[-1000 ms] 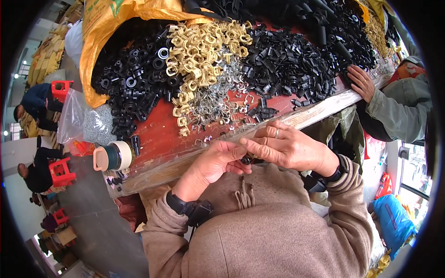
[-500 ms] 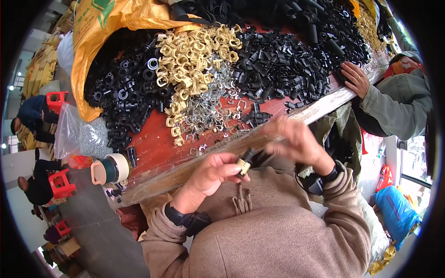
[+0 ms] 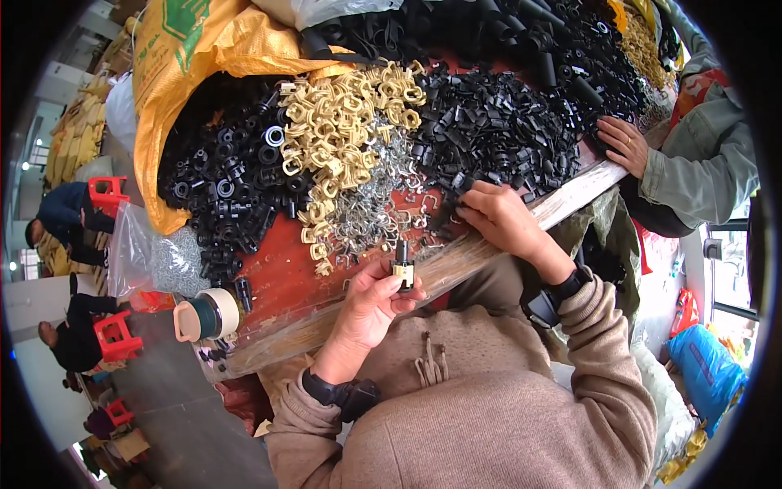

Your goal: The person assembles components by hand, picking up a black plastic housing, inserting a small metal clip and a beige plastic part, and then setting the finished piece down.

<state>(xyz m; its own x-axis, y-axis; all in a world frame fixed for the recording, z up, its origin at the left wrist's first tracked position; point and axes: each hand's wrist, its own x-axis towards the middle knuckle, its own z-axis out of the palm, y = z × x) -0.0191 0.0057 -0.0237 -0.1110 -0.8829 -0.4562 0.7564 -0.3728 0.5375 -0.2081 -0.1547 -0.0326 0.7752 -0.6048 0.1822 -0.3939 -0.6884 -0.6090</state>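
My left hand (image 3: 372,303) holds a small assembled part (image 3: 402,266), black on top with a cream-yellow piece below, upright above the red table's near edge (image 3: 277,281). My right hand (image 3: 498,217) reaches over the wooden edge strip into the heap of small black plastic clips (image 3: 497,130), fingers curled on the pieces there. A pile of cream-yellow plastic loops (image 3: 346,130) and a scatter of silver metal clips (image 3: 366,208) lie just beyond my left hand. Black ring-shaped parts (image 3: 224,183) are heaped at the left.
A yellow woven sack (image 3: 191,57) lies over the far left of the table. A clear bag of metal parts (image 3: 155,261) and a lidded cup (image 3: 208,314) stand at the left end. Another person's hand (image 3: 623,143), in a grey-green sleeve, rests on the table at right. Red stools (image 3: 110,334) stand left.
My right hand has left my left hand and reached out into the black clip heap. My left hand has kept the small part and raised it upright.
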